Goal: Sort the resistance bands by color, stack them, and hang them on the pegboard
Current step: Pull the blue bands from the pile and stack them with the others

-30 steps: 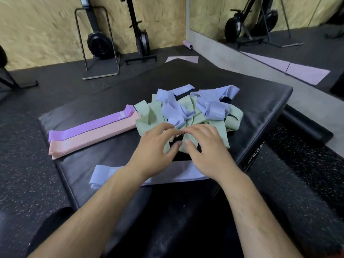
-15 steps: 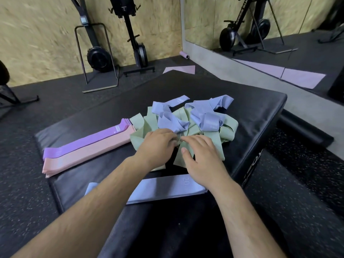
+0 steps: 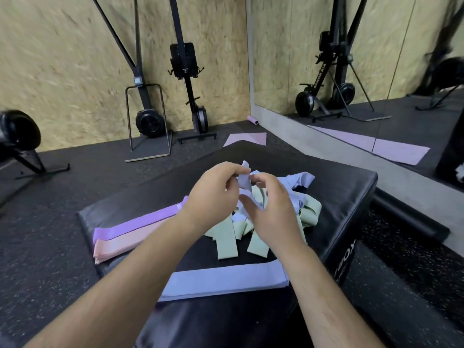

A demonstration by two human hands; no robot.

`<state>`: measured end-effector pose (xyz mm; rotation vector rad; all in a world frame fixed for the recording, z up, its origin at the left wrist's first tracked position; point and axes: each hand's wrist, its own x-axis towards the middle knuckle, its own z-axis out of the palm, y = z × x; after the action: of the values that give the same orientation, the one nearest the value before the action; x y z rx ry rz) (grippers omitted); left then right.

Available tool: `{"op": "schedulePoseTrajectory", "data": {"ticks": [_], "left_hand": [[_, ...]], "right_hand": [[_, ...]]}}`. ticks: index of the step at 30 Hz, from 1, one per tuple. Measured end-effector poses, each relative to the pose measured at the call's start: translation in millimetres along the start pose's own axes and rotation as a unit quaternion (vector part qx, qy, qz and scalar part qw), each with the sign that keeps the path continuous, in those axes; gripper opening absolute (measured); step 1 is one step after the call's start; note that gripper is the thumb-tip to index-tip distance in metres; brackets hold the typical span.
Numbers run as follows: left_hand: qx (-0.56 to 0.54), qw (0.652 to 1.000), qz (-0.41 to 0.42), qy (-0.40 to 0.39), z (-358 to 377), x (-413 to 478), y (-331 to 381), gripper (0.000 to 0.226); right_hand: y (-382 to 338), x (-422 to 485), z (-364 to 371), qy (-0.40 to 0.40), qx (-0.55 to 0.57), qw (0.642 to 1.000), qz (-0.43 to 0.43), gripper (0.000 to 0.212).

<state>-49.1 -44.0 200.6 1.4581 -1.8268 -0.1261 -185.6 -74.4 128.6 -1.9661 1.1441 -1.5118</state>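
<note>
A tangled heap of green bands (image 3: 310,209) and light-blue bands (image 3: 302,178) lies on a black padded box (image 3: 351,194). My left hand (image 3: 213,194) and my right hand (image 3: 270,209) hover over the heap, both pinching one light-blue band (image 3: 244,182) lifted out of it. A flat stack of light-blue bands (image 3: 226,280) lies at the box's near edge. To the left, a purple stack (image 3: 140,221) and a pink stack (image 3: 120,244) lie side by side. No pegboard is in view.
The box stands on dark rubber gym flooring. Exercise machines (image 3: 148,121) stand against the chipboard wall behind. A mirror (image 3: 364,59) lines the right wall. A pink mat (image 3: 247,139) and a roller (image 3: 253,120) lie on the floor beyond the box.
Both hands rose from the heap, pulling a light-blue band up between them. My head tilted up, so more of the wall shows.
</note>
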Motion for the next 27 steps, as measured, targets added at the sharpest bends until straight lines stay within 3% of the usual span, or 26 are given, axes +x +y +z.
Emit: {"op": "schedulePoseTrajectory", "data": {"ticks": [3,9,14,21,27], "left_hand": [[-0.059,0.998,-0.023,0.012,-26.2,-2.2,11.7,0.038],[-0.021,0.997,0.037,0.068,-72.2,-8.7,27.3,0.003],[-0.021,0.995,0.049,0.087,-98.0,-13.8,32.0,0.014],[-0.086,0.993,-0.018,0.077,-108.8,-26.5,23.1,0.014],[-0.172,0.966,-0.137,0.138,-115.7,-34.7,-6.5,0.018]], "right_hand": [[-25.6,12.0,-5.6,0.016,0.021,0.999,-0.025,0.014],[-75.8,27.8,-19.5,-0.045,0.072,0.994,-0.072,0.021],[-110.7,28.8,-22.3,-0.116,0.096,0.988,-0.044,0.018],[-129.1,18.4,-18.1,-0.186,0.198,0.961,0.045,0.017],[-118.9,-1.0,-25.4,-0.324,0.189,0.921,0.106,0.032]]}}
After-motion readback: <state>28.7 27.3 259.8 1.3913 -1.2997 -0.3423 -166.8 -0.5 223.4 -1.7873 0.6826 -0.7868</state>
